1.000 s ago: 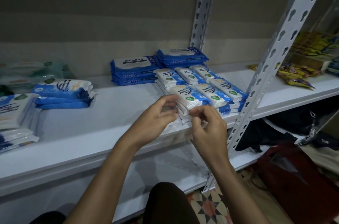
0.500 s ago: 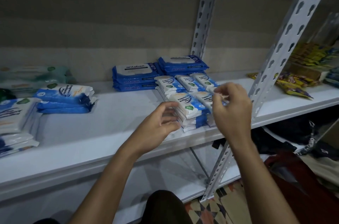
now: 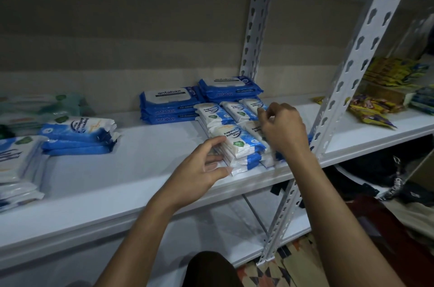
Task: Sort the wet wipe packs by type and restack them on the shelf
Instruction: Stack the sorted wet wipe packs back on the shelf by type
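Small white-and-blue antibacterial wipe packs [image 3: 237, 140] lie flat in short stacks, two rows, near the front right of the white shelf [image 3: 131, 169]. Behind them, touching: two stacks of larger blue antabax packs [image 3: 170, 104]. Well left: another blue-white stack [image 3: 78, 135].

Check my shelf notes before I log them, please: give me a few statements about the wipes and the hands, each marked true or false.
1. The left hand touches the front stack of small white-and-blue packs. True.
2. The antabax packs lie in front of the small packs. False: they lie behind them, by the wall.
3. The right hand rests on the yellow snack bags. False: it is over the small packs, fingers curled.
4. More white-and-blue packs are stacked further left on the shelf. True.
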Motion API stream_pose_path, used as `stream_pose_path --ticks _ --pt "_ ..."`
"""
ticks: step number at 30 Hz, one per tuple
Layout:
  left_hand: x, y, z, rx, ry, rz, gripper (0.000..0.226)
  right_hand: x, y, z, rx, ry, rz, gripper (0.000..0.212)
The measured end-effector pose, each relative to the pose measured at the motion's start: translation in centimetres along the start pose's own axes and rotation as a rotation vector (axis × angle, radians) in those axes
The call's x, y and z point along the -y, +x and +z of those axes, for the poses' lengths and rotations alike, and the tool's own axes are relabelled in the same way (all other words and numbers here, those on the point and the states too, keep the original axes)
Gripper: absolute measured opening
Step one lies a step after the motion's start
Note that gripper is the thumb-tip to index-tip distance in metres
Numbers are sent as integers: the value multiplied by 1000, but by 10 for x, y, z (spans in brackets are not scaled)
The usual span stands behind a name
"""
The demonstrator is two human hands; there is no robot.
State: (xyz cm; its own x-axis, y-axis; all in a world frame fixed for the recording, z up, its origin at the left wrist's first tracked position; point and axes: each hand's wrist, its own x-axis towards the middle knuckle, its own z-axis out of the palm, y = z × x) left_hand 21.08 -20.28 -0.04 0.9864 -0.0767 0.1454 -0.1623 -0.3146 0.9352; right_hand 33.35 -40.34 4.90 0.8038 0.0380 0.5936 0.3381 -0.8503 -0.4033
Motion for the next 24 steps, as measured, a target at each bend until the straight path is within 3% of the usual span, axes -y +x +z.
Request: stream_pose_path --ticks 3,6,9,13,16,20,24 --pt "-4 0 1 -42 -19 10 61 -6 11 -2 75 26 10 31" --pt "-8 11 -3 -329 -132 -30 41 -13 38 -7 189 53 92 29" --pt "-13 34 -6 -516 -264 -134 40 -13 60 -3 306 62 212 52" --pt "-20 71 -1 -472 -193 -209 72 -9 64 18 493 -37 266 90" --pt "-11 90 5 -401 -57 -197 90 -6 64 31 594 -203 239 99" --pt "-3 97 15 -331 130 -171 71 -5 70 33 690 -264 219 104" --pt "2 103 14 -322 144 -160 71 -2 77 38 726 -261 221 111"
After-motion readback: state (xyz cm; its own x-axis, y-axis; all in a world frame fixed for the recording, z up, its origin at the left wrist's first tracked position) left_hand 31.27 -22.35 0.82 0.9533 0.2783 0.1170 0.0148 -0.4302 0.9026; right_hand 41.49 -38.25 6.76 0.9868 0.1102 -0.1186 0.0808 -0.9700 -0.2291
